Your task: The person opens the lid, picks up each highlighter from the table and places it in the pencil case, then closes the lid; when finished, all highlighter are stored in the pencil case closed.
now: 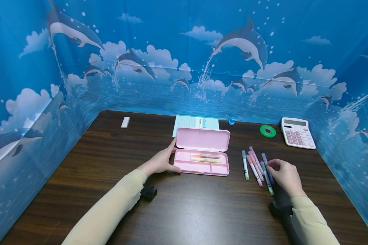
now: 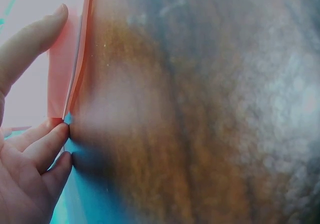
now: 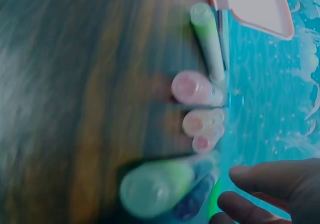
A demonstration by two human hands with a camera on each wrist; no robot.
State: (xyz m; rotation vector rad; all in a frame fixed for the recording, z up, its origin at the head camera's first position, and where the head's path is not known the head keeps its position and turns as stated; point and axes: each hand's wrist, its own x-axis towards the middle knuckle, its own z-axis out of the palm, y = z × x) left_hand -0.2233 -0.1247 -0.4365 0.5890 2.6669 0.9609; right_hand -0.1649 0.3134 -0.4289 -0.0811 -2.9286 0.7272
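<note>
A pink pencil case (image 1: 202,166) lies open on the table, its lid (image 1: 203,139) tilted back. Slim reddish and yellow pens (image 1: 206,160) lie in its larger compartment. My left hand (image 1: 162,160) holds the case by its left end; in the left wrist view the thumb (image 2: 37,41) rests on the pink side and the other fingertips touch the edge farther along. To the right lie several capped marker pens, among them a green-ended marker (image 1: 245,165) and pink markers (image 1: 254,168). My right hand (image 1: 284,175) is over the blue and purple markers (image 3: 192,199), thumb and forefinger apart.
Behind the case lies a pale green notebook (image 1: 184,123). A blue small object (image 1: 231,121), a green tape roll (image 1: 267,131) and a calculator (image 1: 298,132) sit along the back right. A white eraser-like block (image 1: 125,122) lies back left. A dolphin-print curtain (image 1: 159,92) borders the table.
</note>
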